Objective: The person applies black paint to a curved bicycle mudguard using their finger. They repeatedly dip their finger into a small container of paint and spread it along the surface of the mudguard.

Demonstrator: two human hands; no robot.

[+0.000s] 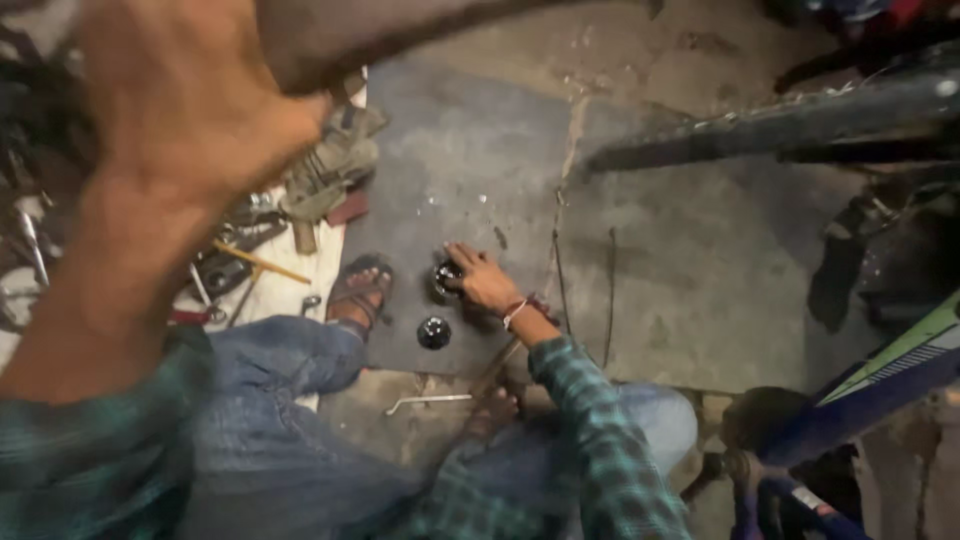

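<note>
Concrete floor (700, 260), black cup (446, 278) under fingers (462, 256)

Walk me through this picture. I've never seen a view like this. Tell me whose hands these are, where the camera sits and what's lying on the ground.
There is one picture, shot from a camera on a person's head, looking down at their own body. No machine is involved, only bare hands. The left hand is raised close to the lens, blurred, and I cannot tell whether it holds anything. The right hand reaches down to a dark mat on the concrete floor and grips a round black part. A second round black part lies just below it. Left of the person's sandalled foot, loose tools lie scattered on a pale sheet. A metal rod lies by the knees.
</note>
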